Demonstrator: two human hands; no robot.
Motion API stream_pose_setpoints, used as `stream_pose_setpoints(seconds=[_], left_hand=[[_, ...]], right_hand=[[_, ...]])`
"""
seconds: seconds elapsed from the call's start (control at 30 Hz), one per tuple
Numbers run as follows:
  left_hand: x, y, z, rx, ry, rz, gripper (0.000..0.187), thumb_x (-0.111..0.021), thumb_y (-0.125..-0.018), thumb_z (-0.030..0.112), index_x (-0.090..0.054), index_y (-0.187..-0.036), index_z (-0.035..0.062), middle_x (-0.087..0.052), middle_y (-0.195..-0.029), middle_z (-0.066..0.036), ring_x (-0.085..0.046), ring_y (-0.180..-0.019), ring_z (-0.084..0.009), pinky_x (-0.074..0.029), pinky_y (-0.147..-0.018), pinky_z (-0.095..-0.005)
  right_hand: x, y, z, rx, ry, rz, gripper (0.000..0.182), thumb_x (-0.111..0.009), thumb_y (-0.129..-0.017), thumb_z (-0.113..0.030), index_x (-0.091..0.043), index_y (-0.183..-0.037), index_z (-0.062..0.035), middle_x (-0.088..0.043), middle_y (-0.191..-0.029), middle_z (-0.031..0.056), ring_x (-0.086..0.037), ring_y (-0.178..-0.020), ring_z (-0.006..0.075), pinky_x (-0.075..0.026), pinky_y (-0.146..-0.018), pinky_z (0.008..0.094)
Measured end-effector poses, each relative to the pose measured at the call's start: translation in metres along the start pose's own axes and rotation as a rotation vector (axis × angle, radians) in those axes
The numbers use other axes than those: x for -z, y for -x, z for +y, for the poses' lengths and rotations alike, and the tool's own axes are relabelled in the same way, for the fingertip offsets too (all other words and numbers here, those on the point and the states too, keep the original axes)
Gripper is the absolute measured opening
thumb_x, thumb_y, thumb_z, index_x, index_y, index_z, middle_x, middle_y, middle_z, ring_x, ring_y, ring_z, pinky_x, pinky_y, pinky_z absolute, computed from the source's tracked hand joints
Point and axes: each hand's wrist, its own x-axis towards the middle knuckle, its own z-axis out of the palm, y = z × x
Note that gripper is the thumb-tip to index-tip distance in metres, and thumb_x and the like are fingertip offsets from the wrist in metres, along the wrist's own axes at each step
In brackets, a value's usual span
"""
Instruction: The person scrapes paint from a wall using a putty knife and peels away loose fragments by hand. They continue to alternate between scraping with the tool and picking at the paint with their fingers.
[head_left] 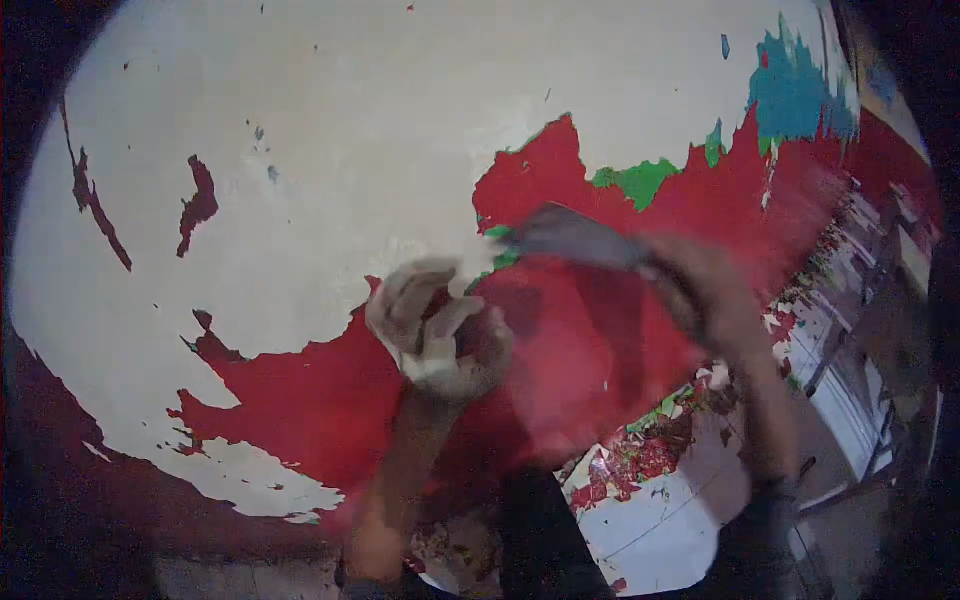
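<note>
My right hand (700,290) is closed round the handle of a wide-bladed scraper (570,238), blurred by motion. Its blade points left, with the tip at the edge between pale paint (300,230) and bare red surface (540,180), where slivers of green show. To the left of the blade, my left hand (440,325) is raised close to the wall, whitish with dust or a thin covering. Its fingers are loosely curled, with a gap between them and the thumb, and nothing shows in them.
Green (640,182) and blue (795,90) patches border the pale paint at upper right. Red and green paint flakes (645,455) lie below on a white surface (650,540). More debris and long pale strips (850,410) lie at the right.
</note>
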Motion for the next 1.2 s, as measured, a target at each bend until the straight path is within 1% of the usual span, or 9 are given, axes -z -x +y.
stream_pose_setpoints(seconds=[0.1,0.17,0.3,0.4,0.5,0.57,0.6,0.7,1.2], left_hand=[[0.004,0.008,-0.007,0.026,0.011,0.081,0.022,-0.057,-0.082,0.019,-0.047,-0.099,0.0079,-0.041,-0.117,-0.019,-0.039,-0.113,-0.0375,-0.037,-0.095,-0.0496],[0.004,0.008,-0.007,0.024,-0.015,0.102,0.022,-0.056,-0.082,0.018,-0.047,-0.100,0.0084,-0.042,-0.115,-0.019,-0.040,-0.112,-0.0375,-0.037,-0.096,-0.0502],[-0.001,0.012,-0.013,0.006,0.004,0.154,0.024,-0.054,-0.076,0.013,-0.049,-0.100,0.0140,-0.044,-0.115,-0.013,-0.042,-0.111,-0.0343,-0.038,-0.093,-0.0488],[-0.007,0.008,-0.008,0.082,0.128,0.269,0.023,-0.054,-0.076,0.014,-0.050,-0.099,0.0142,-0.043,-0.114,-0.013,-0.041,-0.111,-0.0338,-0.038,-0.094,-0.0500],[0.000,0.016,-0.013,0.079,0.137,0.216,0.021,-0.053,-0.078,0.017,-0.049,-0.098,0.0136,-0.040,-0.114,-0.013,-0.042,-0.111,-0.0342,-0.039,-0.093,-0.0524],[0.002,0.011,-0.009,0.036,0.072,0.251,0.023,-0.046,-0.086,0.022,-0.048,-0.101,0.0053,-0.044,-0.111,-0.018,-0.044,-0.108,-0.0359,-0.040,-0.091,-0.0520],[0.002,0.009,-0.009,0.011,0.038,0.269,0.027,-0.043,-0.091,0.025,-0.047,-0.103,0.0011,-0.047,-0.110,-0.021,-0.045,-0.106,-0.0367,-0.041,-0.089,-0.0517],[0.003,0.012,-0.013,0.058,0.184,0.259,0.018,-0.052,-0.081,0.022,-0.049,-0.097,0.0134,-0.039,-0.113,-0.013,-0.046,-0.108,-0.0353,-0.039,-0.092,-0.0556],[0.005,0.014,-0.012,0.067,0.179,0.222,0.019,-0.052,-0.082,0.025,-0.050,-0.097,0.0133,-0.039,-0.110,-0.012,-0.046,-0.108,-0.0354,-0.038,-0.093,-0.0564]], right_hand=[[0.046,-0.062,-0.003,0.301,0.367,-0.232,0.028,-0.054,-0.082,-0.013,-0.059,-0.109,-0.0118,-0.065,-0.090,0.0118,-0.063,-0.083,0.0324,-0.051,-0.071,0.0399],[0.052,-0.091,-0.008,0.452,0.558,-0.257,0.026,-0.053,-0.084,-0.014,-0.058,-0.109,-0.0113,-0.064,-0.093,0.0119,-0.062,-0.083,0.0321,-0.051,-0.071,0.0399],[0.051,-0.123,-0.062,0.339,0.772,-0.433,0.024,-0.052,-0.080,-0.013,-0.062,-0.102,-0.0153,-0.059,-0.085,0.0068,-0.058,-0.084,0.0243,-0.044,-0.079,0.0386],[0.048,-0.129,-0.061,0.551,0.779,-0.403,0.027,-0.053,-0.082,-0.016,-0.060,-0.108,-0.0155,-0.060,-0.085,0.0057,-0.058,-0.084,0.0220,-0.043,-0.079,0.0380],[0.042,-0.133,-0.055,0.746,0.758,-0.369,0.030,-0.054,-0.084,-0.019,-0.057,-0.114,-0.0157,-0.061,-0.084,0.0046,-0.058,-0.084,0.0197,-0.042,-0.079,0.0373],[0.042,-0.134,-0.052,0.818,0.761,-0.355,0.033,-0.055,-0.085,-0.021,-0.055,-0.118,-0.0158,-0.061,-0.084,0.0038,-0.059,-0.084,0.0182,-0.041,-0.080,0.0368],[0.045,-0.134,-0.052,0.833,0.766,-0.340,0.035,-0.055,-0.086,-0.022,-0.054,-0.120,-0.0159,-0.062,-0.084,0.0034,-0.059,-0.084,0.0174,-0.041,-0.080,0.0366],[0.045,-0.128,-0.049,0.831,0.764,-0.288,0.034,-0.055,-0.087,-0.022,-0.055,-0.120,-0.0149,-0.061,-0.081,0.0030,-0.059,-0.080,0.0167,-0.040,-0.079,0.0358],[0.043,-0.133,-0.066,0.899,0.829,-0.286,0.029,-0.059,-0.085,-0.026,-0.058,-0.112,-0.0130,-0.060,-0.077,0.0055,-0.061,-0.077,0.0178,-0.042,-0.081,0.0406]])
